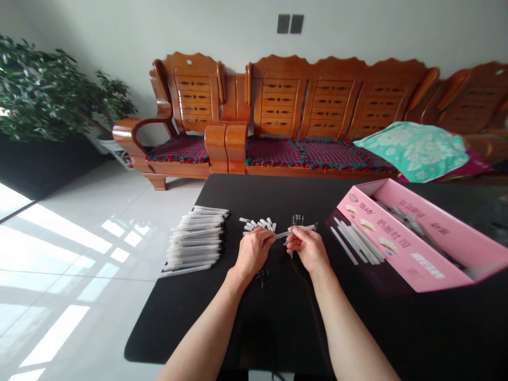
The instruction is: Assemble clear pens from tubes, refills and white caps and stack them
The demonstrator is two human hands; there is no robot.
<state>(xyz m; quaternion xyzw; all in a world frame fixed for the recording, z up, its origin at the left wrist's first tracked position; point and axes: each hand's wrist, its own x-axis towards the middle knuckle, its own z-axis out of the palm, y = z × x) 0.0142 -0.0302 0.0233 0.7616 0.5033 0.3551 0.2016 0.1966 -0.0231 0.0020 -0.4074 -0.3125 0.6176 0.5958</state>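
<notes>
Both my hands meet over the middle of a black table point(278, 328). My left hand point(254, 252) and my right hand point(309, 247) are closed on the two ends of one thin translucent white pen barrel point(286, 232), held level between them. Just behind my left hand lies a small heap of white pen caps point(257, 224). Behind my right hand is a small cluster of dark refills point(297, 219). Tiny black parts point(262, 277) lie under my left wrist.
A neat pile of white pens point(196, 238) lies at the table's left edge. Several loose white barrels point(357, 242) rest beside an open pink cardboard box point(420, 248) on the right. Wooden sofas point(309, 106) and a potted plant point(43, 90) stand beyond.
</notes>
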